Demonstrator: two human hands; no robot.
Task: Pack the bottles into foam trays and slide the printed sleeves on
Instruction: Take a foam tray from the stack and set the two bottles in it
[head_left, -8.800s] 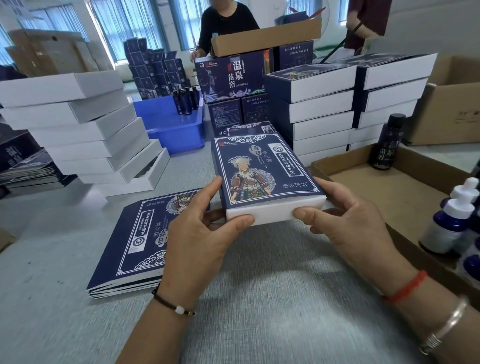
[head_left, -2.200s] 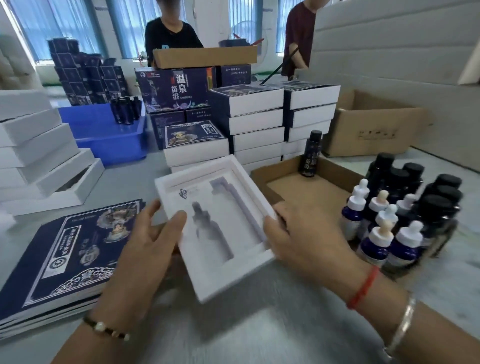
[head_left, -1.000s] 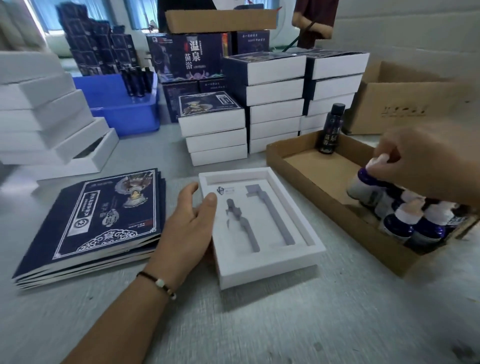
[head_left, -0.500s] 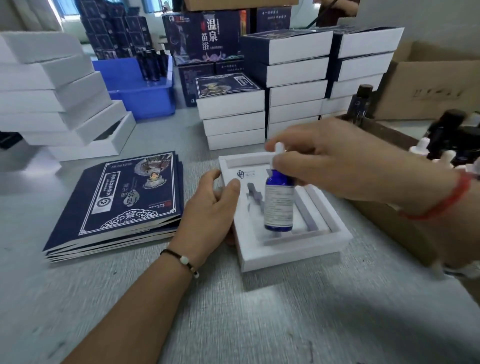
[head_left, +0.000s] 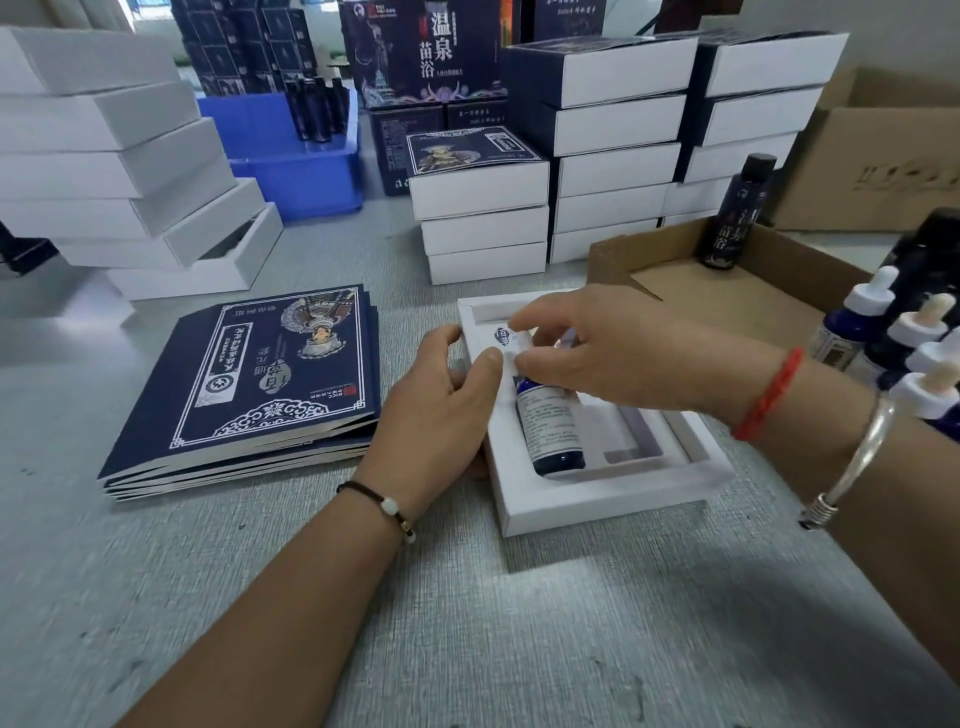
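Right hand (head_left: 597, 353) pinches the cap end of the small blue glass dropper bottle (head_left: 550, 426), which lies in the left recess of the white foam tray (head_left: 613, 488) on the grey desk (head_left: 467, 623). Left hand (head_left: 441, 410) grips the tray's left edge. Best practice: keep the tray braced and press the bottle's neck flush. Left of the tray lies the stack of flat navy printed sleeves (head_left: 260, 384).

L hand (head_left: 434, 410) palm down, thumb and fingers curled against a tray edge, forearm entering from lower left, dark cord bracelet w/ pale bead at wrist. R hand (head_left: 597, 353) reaches across from the right, palm down, fingertips pinching a bottle's cap end; red string and silver bangle on R wrist
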